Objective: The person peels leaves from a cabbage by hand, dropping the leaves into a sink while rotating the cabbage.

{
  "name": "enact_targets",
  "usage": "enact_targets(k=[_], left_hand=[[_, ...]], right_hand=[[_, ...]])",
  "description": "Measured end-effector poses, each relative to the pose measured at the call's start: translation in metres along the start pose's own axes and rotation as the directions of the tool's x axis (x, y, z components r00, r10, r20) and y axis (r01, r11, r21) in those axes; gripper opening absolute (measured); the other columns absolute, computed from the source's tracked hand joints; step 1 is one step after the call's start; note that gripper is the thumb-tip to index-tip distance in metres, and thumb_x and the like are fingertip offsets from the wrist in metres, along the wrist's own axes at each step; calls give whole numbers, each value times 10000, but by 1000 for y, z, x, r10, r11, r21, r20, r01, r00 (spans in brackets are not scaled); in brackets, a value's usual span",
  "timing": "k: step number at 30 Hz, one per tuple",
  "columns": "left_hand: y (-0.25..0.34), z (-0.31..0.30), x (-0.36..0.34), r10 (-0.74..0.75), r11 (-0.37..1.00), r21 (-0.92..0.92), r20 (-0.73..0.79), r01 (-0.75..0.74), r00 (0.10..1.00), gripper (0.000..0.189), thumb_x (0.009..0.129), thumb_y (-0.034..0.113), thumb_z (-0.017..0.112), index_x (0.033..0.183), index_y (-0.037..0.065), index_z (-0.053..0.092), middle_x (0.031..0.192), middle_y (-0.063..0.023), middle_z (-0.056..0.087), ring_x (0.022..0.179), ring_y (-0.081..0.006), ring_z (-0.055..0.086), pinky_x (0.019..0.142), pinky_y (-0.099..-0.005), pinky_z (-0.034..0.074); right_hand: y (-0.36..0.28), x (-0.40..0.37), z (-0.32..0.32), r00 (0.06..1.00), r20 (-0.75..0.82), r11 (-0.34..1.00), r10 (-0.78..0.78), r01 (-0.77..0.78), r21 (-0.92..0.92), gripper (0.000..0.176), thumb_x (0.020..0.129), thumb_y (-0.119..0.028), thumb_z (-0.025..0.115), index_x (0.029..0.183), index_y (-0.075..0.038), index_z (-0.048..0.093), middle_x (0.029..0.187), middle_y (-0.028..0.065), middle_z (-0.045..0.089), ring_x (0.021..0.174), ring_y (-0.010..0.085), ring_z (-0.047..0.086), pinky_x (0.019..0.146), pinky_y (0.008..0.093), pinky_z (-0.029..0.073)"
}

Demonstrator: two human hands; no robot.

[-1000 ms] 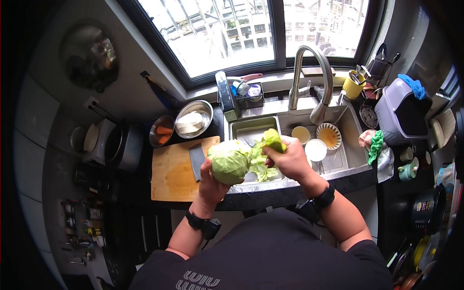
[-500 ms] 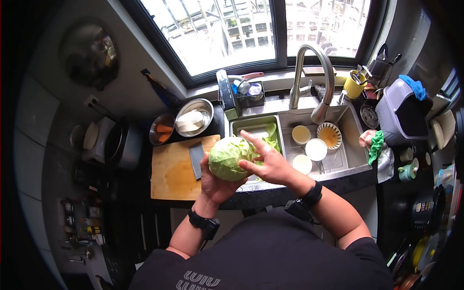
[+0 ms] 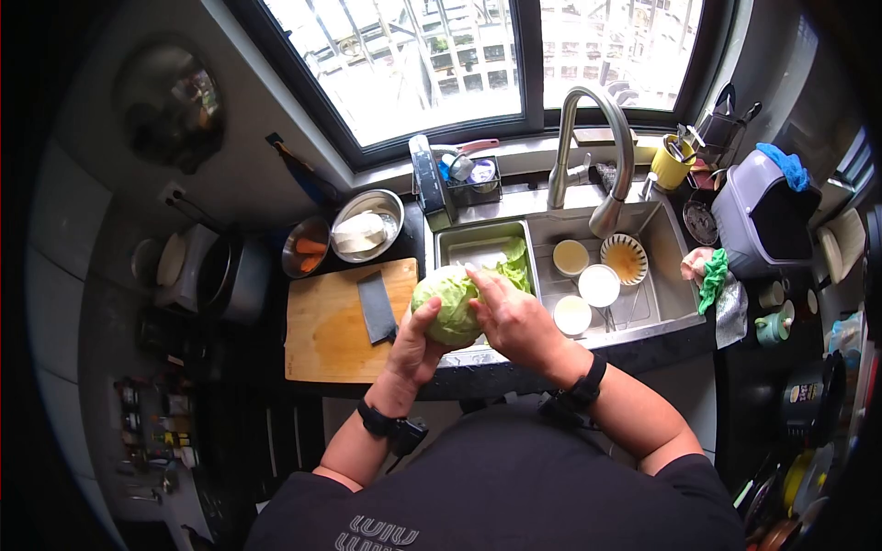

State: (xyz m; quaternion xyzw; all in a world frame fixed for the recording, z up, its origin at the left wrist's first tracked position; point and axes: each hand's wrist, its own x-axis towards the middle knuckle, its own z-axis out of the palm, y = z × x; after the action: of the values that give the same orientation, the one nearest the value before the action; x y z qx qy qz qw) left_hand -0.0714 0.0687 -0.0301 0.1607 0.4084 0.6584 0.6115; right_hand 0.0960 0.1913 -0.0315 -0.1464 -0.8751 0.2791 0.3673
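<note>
A pale green cabbage [image 3: 447, 310] is held in front of the sink's left basin. My left hand [image 3: 415, 351] grips it from the left and below, the thumb on its near side. My right hand [image 3: 522, 321] presses its fingers on the cabbage's right side; what its fingertips pinch, if anything, is hidden. Loose green leaves [image 3: 514, 261] lie in the left basin [image 3: 478, 231], just beyond the hands. Left of the cabbage, a cleaver [image 3: 376, 307] rests on the wooden cutting board [image 3: 331, 321].
Behind the board stand a bowl with orange pieces [image 3: 306, 248] and a metal bowl with a white block [image 3: 367, 225]. The right basin [image 3: 661, 298] holds several bowls under a tall faucet [image 3: 565, 138]. A lilac bin [image 3: 749, 216] stands at the right.
The cabbage and my left hand have moved slightly right. My right hand has turned and its spread fingers have come together against the cabbage. More of the cleaver shows.
</note>
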Motion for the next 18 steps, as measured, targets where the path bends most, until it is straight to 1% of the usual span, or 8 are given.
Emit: enact_targets(k=[4,6,8,10,11,13,15,18], left_hand=[[-4,3,3,39,999,-7,-30,-39,999,672,951,338,736,1501,47,482,1371,-133,643,1203,-266,687,991,-437,605],[-4,7,3,76,997,31,-33,-75,997,688,944,315,746,1507,35,468,1364,-135,641,1201,-259,682,988,-419,602],[-6,9,4,112,991,71,-33,-110,993,704,937,292,757,1513,24,453,1357,-136,638,1199,-252,677,986,-402,599],[-10,6,6,281,943,196,-27,-270,959,815,890,218,816,1547,6,384,1367,-143,611,1217,-241,650,1013,-389,573],[-12,5,7,280,943,195,-26,-270,960,815,890,218,816,1547,6,384,1367,-143,611,1217,-241,650,1013,-389,573],[-13,3,7,355,902,289,-74,-320,932,957,828,176,877,1578,-8,312,1393,-161,578,1258,-243,616,1058,-386,539],[-11,6,3,388,865,373,-76,-335,919,1001,808,196,899,1582,-13,300,1401,-169,570,1264,-245,610,1068,-386,529],[-11,5,2,437,794,497,-65,-350,897,1068,775,234,931,1589,-21,287,1404,-180,567,1273,-247,604,1080,-385,516]], right_hand=[[-2,-1,-2,1000,7,1000,5,-5,-18,533,969,-80,611,1461,81,483,1226,320,640,1040,451,689,908,474,578],[-10,1,-5,970,62,968,236,-240,69,538,937,-40,605,1465,15,521,1244,300,671,1098,457,684,952,479,562],[-6,3,-6,964,56,960,259,-264,94,523,915,-41,610,1431,21,550,1216,296,683,1086,450,690,938,465,568],[-1,6,-9,957,51,950,285,-289,120,509,893,-41,615,1396,27,579,1188,292,695,1073,443,696,924,452,573],[1,8,-12,941,89,923,328,-339,184,525,869,-45,614,1389,28,589,1199,286,695,1082,436,695,955,448,562],[2,10,-12,921,131,888,366,-388,246,542,845,-50,614,1381,28,599,1211,279,695,1091,429,694,986,443,551],[0,12,-12,839,191,764,510,-543,349,497,831,-40,601,1319,39,652,1162,275,725,1078,410,714,982,411,556],[6,14,-14,864,201,795,461,-503,339,461,839,-35,600,1286,45,680,1090,244,760,1029,347,746,951,381,566]])
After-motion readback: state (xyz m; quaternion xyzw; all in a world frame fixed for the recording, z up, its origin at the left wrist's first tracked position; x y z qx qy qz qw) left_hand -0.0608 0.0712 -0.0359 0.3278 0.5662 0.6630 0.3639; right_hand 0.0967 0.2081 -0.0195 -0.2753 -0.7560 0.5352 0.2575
